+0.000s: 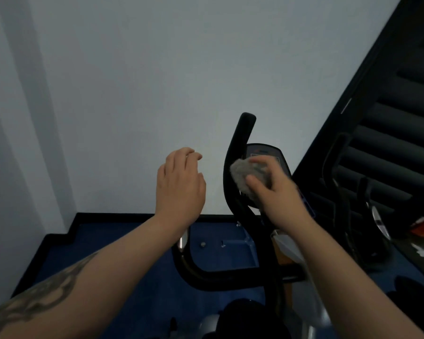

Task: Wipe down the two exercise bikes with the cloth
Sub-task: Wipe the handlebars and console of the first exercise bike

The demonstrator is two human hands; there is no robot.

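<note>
Two bare hands are raised in front of a pale wall. The right hand (273,189) clutches one bunched grey cloth (249,176), fingers and thumb curled round it, and presses it against the console (267,151) of the nearer exercise bike (233,172), just beside the upright tip of its black handlebar. The left hand (180,184) hangs in the air to the left, holding nothing, its fingers loosely bent, well apart from the cloth. A second exercise bike (362,216) stands to the right, dark and hard to make out, by a slatted shutter (397,123). One blue floor (137,241) lies below.
</note>
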